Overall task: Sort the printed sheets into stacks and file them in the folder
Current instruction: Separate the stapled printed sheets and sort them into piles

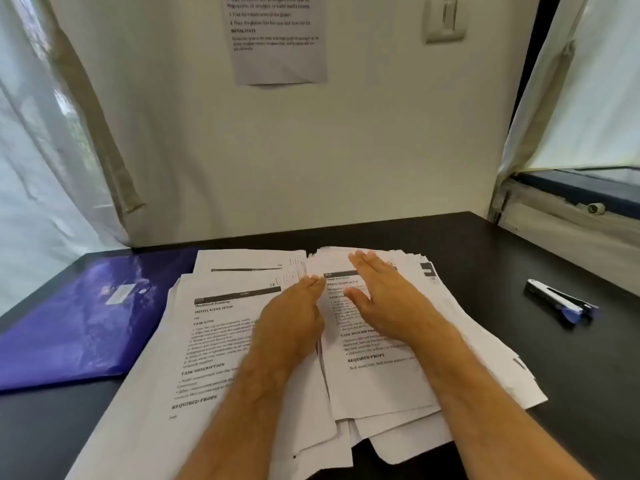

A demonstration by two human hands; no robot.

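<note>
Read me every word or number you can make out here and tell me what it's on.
"INITIAL STATE": wall notice; its other lines are too blurred.
"INITIAL SCENE SETUP", "TASK GOAL", "TASK DESCRIPTION", "REQUIRED PROPS": left sheet; body text is too blurred.
"TASK DESCRIPTION", "REQUIRED PROPS": right sheet, part hidden by the hands.
"58", handwritten: left sheet's top corner; scribbles beside it unreadable.
Folder label: too small.
Stapler: no readable text.

Forearms hide middle of printed sheets (221,344); small print blurred; wall notice (277,39) cut off at top.
</note>
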